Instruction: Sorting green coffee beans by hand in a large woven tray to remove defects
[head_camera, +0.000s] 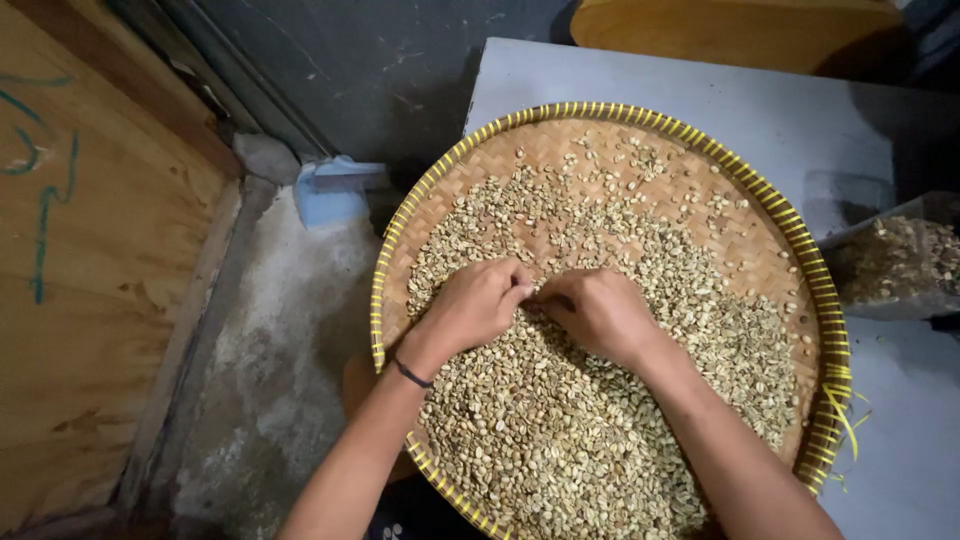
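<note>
**Beans heaped near tray's lower rim, spill risk**

Pale green beans (560, 420) fill the round woven tray (640, 118), centre frame. We see left hand (470, 308) then right hand (600, 315) curled knuckles-up on the heap, fingertips pinching together; grasped bean hidden, can't tell. We judge a hard sweep could push beans over the lower-left rim onto the floor (270, 330).

Pale green beans (560, 440) lie heaped across a round woven tray (700, 190), thick at the near side, sparse toward the far rim, tray flat on the grey worktop (800, 110).
</note>
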